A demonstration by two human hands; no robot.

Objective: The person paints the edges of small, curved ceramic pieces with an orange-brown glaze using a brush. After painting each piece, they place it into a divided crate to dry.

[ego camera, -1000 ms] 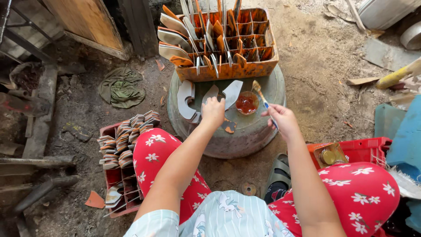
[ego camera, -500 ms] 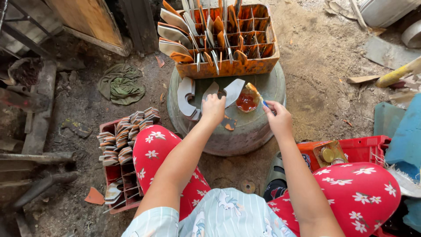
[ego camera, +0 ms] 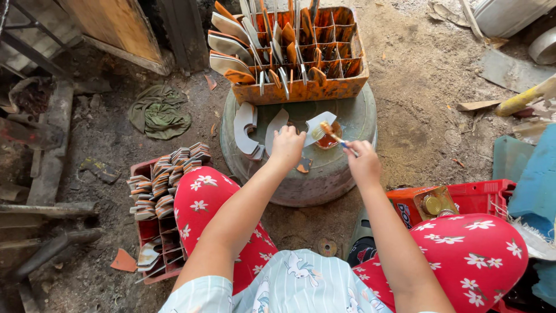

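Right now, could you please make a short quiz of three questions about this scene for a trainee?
1. True or false: the right hand holds a brush whose tip is over the small cup of orange liquid.
2. What does the left hand hold? A) a green cloth B) a pale flat piece C) a yellow pipe
3. Fill in: the orange divided crate stands on the far side of the round grey ____.

Key: 1 true; 2 B; 3 basin.
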